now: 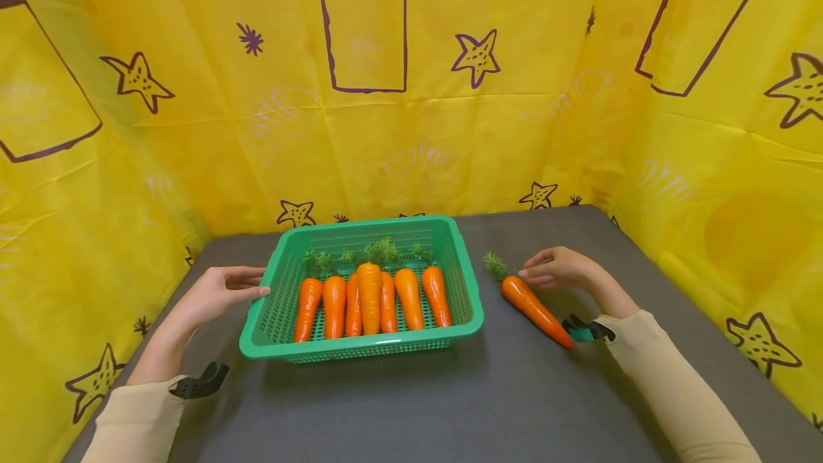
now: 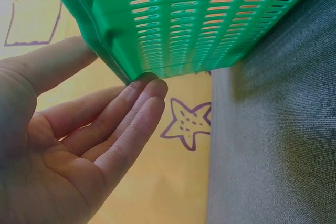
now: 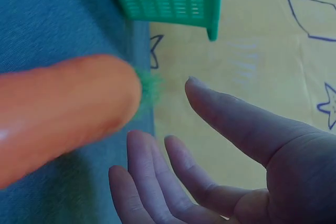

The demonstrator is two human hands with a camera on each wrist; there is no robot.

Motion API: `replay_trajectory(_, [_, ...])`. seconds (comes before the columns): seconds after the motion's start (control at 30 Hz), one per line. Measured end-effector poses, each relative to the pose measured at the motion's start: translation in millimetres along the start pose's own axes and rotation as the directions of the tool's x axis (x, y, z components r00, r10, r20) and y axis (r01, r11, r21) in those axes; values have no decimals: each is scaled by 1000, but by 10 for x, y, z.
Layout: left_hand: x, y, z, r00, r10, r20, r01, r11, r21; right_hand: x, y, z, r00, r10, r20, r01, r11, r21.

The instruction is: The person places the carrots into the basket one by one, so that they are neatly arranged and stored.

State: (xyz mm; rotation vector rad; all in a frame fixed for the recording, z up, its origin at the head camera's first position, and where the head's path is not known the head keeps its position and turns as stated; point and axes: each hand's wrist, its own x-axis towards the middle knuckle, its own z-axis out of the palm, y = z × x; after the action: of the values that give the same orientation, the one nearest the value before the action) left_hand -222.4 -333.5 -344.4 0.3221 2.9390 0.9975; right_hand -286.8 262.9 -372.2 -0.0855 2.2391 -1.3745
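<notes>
A green plastic basket [image 1: 361,344] holds several orange carrots [image 1: 369,300] side by side, their leafy green tops toward the back. My left hand [image 1: 215,295] is at the basket's left side, thumb over the rim and fingers against the outside, lightly pinching the edge. In the left wrist view, the fingertips [image 2: 152,85] touch the basket's outer corner. One more carrot [image 1: 536,311] lies on the table to the right, its green top pointing away. Beside its thick end hovers my right hand [image 1: 562,268], fingers apart and loosely bent. The right wrist view shows a gap between hand and carrot [image 3: 68,100].
The grey table [image 1: 411,402] runs under everything. Yellow cloth [image 1: 366,141] with star and fish drawings surrounds it at the back and both sides. Black straps [image 1: 202,381] sit on both wrists.
</notes>
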Motion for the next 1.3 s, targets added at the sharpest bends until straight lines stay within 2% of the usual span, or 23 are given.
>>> replay_trajectory(0.4, [-6,-11,15,1000,5,-2,-5,1000,-2,-2,202,36,998,47,50,-47,999,1])
replay_trajectory(0.63, [-6,-14,15,1000,7,-6,-7,1000,5,8,295,109,994,89,62,-86,995,-48])
replay_trajectory(1.13, [-5,-4,12,1000,-3,-3,3,1000,-8,7,211,207,992,112,51,-102,979,-175])
replay_trajectory(1.3, [2,4,16,1000,-2,-9,2,1000,-1,30,230,211,992,120,37,-112,979,-171])
